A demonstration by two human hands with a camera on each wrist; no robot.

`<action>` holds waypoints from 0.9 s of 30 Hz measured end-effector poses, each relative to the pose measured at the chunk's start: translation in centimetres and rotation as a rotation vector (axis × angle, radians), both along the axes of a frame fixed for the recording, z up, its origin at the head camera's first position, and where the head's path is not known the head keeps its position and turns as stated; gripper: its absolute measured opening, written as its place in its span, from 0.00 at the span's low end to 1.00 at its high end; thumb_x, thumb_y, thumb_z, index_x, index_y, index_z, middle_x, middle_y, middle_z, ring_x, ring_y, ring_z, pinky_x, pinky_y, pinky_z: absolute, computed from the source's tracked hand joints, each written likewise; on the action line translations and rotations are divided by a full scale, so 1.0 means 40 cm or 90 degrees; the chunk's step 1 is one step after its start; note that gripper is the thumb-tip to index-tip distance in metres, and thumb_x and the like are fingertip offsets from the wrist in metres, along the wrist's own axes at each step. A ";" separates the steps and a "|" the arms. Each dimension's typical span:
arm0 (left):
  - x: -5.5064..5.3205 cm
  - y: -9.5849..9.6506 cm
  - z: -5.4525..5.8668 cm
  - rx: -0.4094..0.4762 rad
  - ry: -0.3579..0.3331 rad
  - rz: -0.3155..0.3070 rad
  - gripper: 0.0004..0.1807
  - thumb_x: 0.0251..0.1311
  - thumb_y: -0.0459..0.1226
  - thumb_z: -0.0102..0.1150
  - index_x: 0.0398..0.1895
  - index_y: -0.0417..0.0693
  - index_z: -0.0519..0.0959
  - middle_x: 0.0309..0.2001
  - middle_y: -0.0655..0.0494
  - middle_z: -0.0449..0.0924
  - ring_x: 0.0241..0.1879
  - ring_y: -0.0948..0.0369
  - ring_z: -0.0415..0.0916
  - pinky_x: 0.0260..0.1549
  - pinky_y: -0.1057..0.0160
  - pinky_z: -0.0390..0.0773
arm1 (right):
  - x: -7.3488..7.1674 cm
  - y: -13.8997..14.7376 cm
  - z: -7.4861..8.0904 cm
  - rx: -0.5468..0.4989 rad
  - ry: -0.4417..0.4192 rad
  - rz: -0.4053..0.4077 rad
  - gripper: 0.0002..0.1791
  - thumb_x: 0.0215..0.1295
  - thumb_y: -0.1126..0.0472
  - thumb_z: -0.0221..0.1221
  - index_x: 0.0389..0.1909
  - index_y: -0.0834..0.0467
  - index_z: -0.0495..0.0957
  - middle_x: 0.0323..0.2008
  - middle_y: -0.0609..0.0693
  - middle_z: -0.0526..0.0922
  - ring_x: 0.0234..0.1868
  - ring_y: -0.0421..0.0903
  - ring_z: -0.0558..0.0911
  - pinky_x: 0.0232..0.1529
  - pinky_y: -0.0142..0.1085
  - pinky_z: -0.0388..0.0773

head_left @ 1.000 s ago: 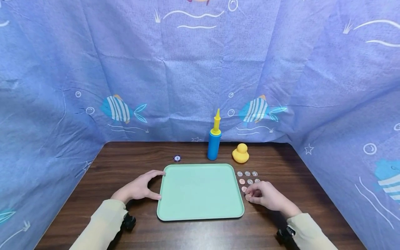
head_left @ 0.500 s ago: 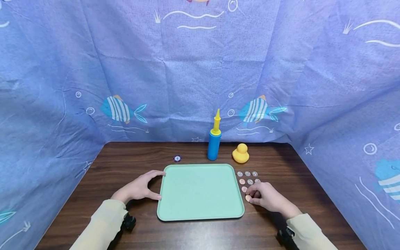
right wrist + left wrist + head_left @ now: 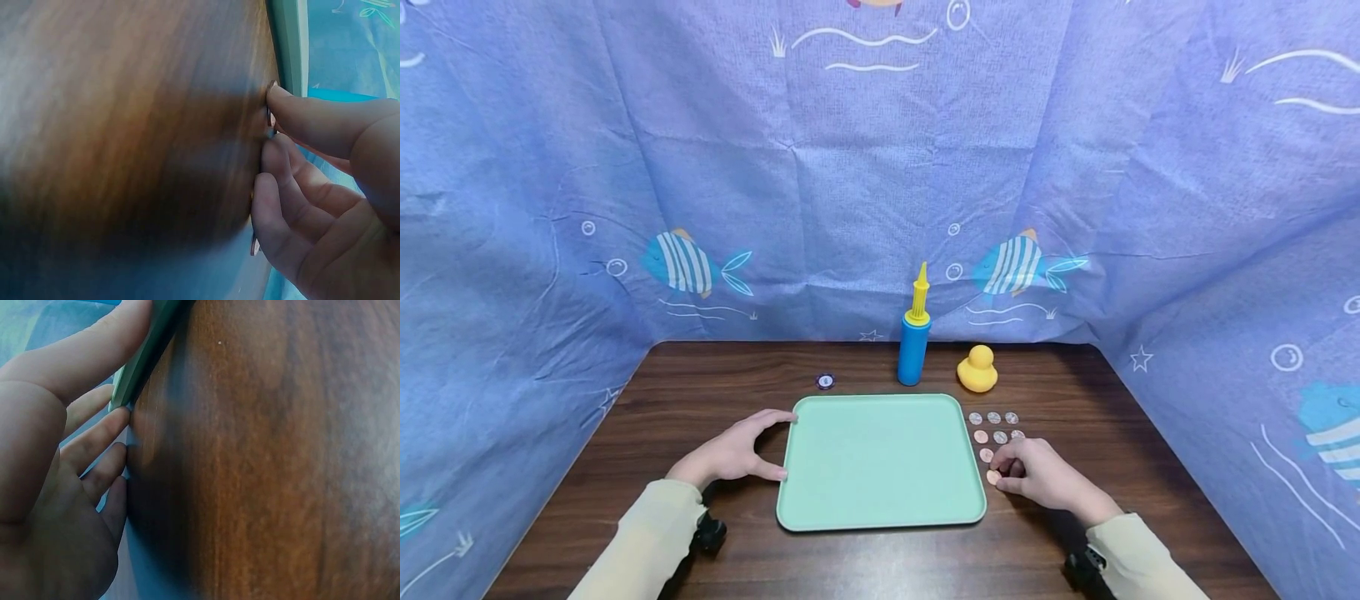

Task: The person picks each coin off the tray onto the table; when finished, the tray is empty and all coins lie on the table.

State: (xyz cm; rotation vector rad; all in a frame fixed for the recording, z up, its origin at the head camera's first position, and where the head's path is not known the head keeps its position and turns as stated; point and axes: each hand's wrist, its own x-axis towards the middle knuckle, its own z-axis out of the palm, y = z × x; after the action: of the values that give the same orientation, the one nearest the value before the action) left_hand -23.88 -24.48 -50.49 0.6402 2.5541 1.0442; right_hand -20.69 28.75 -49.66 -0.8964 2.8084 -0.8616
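Note:
A pale green tray (image 3: 880,463) lies in the middle of the table. My left hand (image 3: 737,450) rests at its left side, thumb and fingers spread wide with their tips at the rim; the left wrist view shows the thumb (image 3: 94,347) against the tray's edge. To the right of the tray, my right hand (image 3: 1037,473) has thumb and curled fingers around a copper coin (image 3: 993,477) lying flat beside the tray. That coin sits between thumb and fingertip in the right wrist view. Several silver and copper coins (image 3: 994,417) lie in rows just behind this hand.
Behind the tray stands a blue hand pump (image 3: 913,350) with a yellow nozzle. A yellow rubber duck (image 3: 977,369) is to its right, and a dark-rimmed poker chip (image 3: 825,381) lies to its left. A blue fish-print cloth (image 3: 850,208) hangs around the table (image 3: 880,567).
My right hand has shifted slightly toward me, and the copper coin at its fingertips has slid a little the same way. The left hand and tray stay put.

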 end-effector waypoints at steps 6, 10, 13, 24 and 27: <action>-0.001 -0.001 0.000 0.000 0.002 -0.002 0.50 0.54 0.52 0.81 0.78 0.53 0.68 0.78 0.43 0.62 0.77 0.38 0.57 0.68 0.31 0.64 | 0.000 -0.001 0.001 0.002 0.003 0.001 0.07 0.60 0.64 0.76 0.34 0.50 0.87 0.29 0.36 0.83 0.27 0.29 0.78 0.31 0.32 0.79; -0.002 -0.002 -0.001 0.001 0.002 -0.003 0.50 0.54 0.52 0.81 0.78 0.53 0.68 0.78 0.43 0.62 0.77 0.38 0.57 0.68 0.31 0.63 | -0.002 -0.001 0.000 0.002 0.004 0.002 0.07 0.60 0.64 0.76 0.34 0.50 0.87 0.28 0.35 0.83 0.27 0.29 0.77 0.31 0.32 0.79; -0.002 -0.001 -0.002 0.002 0.001 -0.003 0.50 0.54 0.52 0.81 0.78 0.53 0.68 0.78 0.43 0.62 0.77 0.39 0.57 0.68 0.31 0.63 | -0.003 0.001 -0.002 0.003 0.008 0.004 0.07 0.60 0.64 0.76 0.34 0.51 0.87 0.28 0.35 0.83 0.27 0.29 0.77 0.30 0.31 0.78; -0.005 -0.001 -0.003 -0.006 0.008 -0.001 0.50 0.53 0.53 0.81 0.79 0.53 0.67 0.78 0.44 0.63 0.77 0.39 0.58 0.69 0.32 0.63 | -0.011 0.010 0.006 -0.007 0.022 0.000 0.07 0.60 0.61 0.76 0.35 0.52 0.87 0.28 0.35 0.83 0.27 0.29 0.77 0.30 0.31 0.78; -0.005 -0.005 -0.004 -0.008 0.007 0.001 0.52 0.53 0.55 0.81 0.79 0.52 0.66 0.78 0.44 0.62 0.78 0.40 0.57 0.70 0.32 0.62 | -0.019 0.025 0.024 -0.020 0.055 -0.025 0.07 0.61 0.60 0.76 0.38 0.54 0.88 0.29 0.36 0.84 0.28 0.30 0.78 0.31 0.32 0.78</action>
State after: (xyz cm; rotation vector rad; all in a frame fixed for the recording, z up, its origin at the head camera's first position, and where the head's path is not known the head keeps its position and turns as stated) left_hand -24.08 -24.67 -50.63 0.6435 2.5693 1.0266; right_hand -21.46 29.76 -48.68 -0.9077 2.9025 -0.8954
